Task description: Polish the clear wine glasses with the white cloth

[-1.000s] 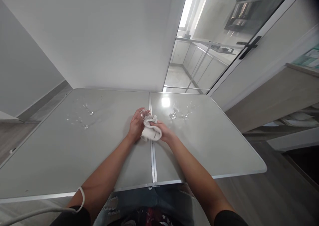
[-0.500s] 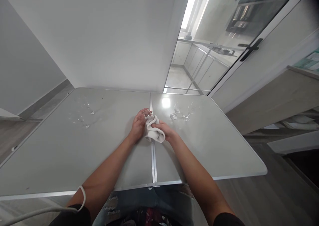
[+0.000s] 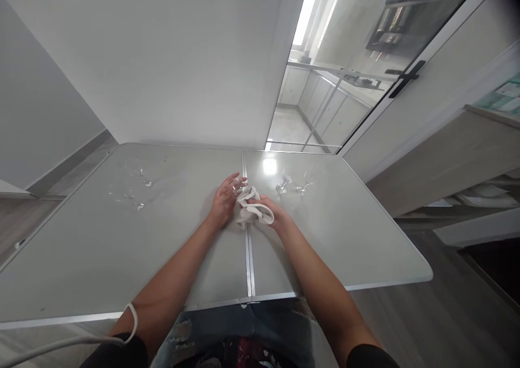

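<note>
At the table's middle seam, my left hand (image 3: 225,199) is wrapped round the clear bowl of a wine glass (image 3: 239,185). My right hand (image 3: 271,210) grips a white cloth (image 3: 255,212), bunched and folded, pressed against the same glass. The cloth hides the rest of that glass and some right fingertips. To the right stand two clear stemmed glasses, one nearer glass (image 3: 281,188) and another glass (image 3: 302,190), both upright on their feet. On the left, two more transparent glasses, a back one (image 3: 147,183) and a front one (image 3: 139,205), appear to lie on their sides.
The pale grey table (image 3: 89,249) has a metal edge and a metal seam (image 3: 249,270) down its middle. A white wall (image 3: 182,59) rises behind it. A glass door (image 3: 325,97) stands at the back right, a wooden shelf (image 3: 447,162) farther right. A white cable (image 3: 73,342) hangs by my left forearm.
The cloth has shifted and refolded in my right hand, its loose loop now farther right. My left hand keeps hold of the glass, its fingers slightly moved. The view has shifted a little.
</note>
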The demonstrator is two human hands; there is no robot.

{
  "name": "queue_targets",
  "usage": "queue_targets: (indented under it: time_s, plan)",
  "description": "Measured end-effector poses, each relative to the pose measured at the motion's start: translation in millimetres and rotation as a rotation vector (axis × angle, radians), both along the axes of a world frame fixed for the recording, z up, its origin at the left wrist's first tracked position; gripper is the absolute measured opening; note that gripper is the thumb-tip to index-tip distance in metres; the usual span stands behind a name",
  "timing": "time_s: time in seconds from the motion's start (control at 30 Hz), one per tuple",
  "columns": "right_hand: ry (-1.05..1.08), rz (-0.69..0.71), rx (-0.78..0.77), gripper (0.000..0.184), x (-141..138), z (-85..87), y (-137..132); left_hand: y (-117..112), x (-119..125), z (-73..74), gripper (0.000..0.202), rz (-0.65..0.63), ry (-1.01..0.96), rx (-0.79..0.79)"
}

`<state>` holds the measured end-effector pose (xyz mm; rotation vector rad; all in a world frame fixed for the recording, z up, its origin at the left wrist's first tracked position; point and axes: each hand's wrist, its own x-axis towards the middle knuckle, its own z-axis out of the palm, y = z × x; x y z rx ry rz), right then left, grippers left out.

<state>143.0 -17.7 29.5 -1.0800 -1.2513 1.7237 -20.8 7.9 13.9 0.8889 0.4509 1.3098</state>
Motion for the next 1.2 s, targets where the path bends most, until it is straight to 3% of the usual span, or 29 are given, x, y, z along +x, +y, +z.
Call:
queue_targets:
  time_s: [0.07, 0.2, 0.27, 0.33, 0.47, 0.53, 0.6, 0.7, 0.77, 0.83, 0.97, 1.03, 1.1, 1.2]
  plan:
    - [-0.023, -0.034, 0.031, 0.039, -1, -0.3, 0, 1, 0, -0.9, 0.056, 0.013, -0.015, -0.004]
    - [-0.616, -0.202, 0.398, 0.02, -8, -2.2, 1, 6, 0, -5.5, 0.052, 0.127, -0.003, -0.011]
    - [-0.76, -0.251, 0.454, 0.018, -9, -2.5, 1, 7, 0, -6.7, 0.054, 0.159, 0.009, -0.005]
    - [-0.598, -0.226, 0.357, 0.019, -6, -1.8, 2, 6, 0, -6.1, 0.054, 0.146, 0.012, -0.015]
    - [-0.019, -0.078, 0.0, 0.035, 5, 0.6, 1, 2, 0, -1.6, 0.055, 0.099, 0.016, 0.005]
    - [0.046, -0.049, -0.038, 0.043, 6, 0.8, 1, 1, 0, -0.6, 0.053, 0.093, 0.026, 0.016]
    - [-0.1, -0.076, 0.068, 0.039, 5, -0.2, 2, 2, 0, -1.7, 0.05, 0.115, 0.039, 0.016]
    - [-0.55, -0.192, 0.354, 0.022, -1, -2.1, 2, 6, -1, -6.1, 0.05, 0.171, 0.051, 0.032]
    - [-0.757, -0.24, 0.465, 0.016, -4, -2.8, 2, 7, -1, -8.5, 0.049, 0.187, 0.047, 0.038]
    - [-0.698, -0.212, 0.423, 0.015, -3, -2.9, 2, 7, -1, -8.9, 0.048, 0.171, 0.033, 0.021]
    - [-0.111, -0.104, 0.044, 0.03, 2, -2.4, 2, 3, 0, -5.0, 0.047, 0.087, -0.012, -0.005]
    - [-0.005, -0.079, -0.03, 0.035, 3, -2.0, 2, 2, 1, -3.3, 0.048, 0.074, -0.024, 0.008]
    - [-0.155, -0.077, 0.082, 0.028, 1, -2.0, 1, 3, 1, -3.0, 0.049, 0.087, -0.016, 0.015]
    - [-0.603, -0.171, 0.393, 0.015, -5, -3.0, 1, 5, 0, -4.5, 0.048, 0.132, 0.011, 0.025]
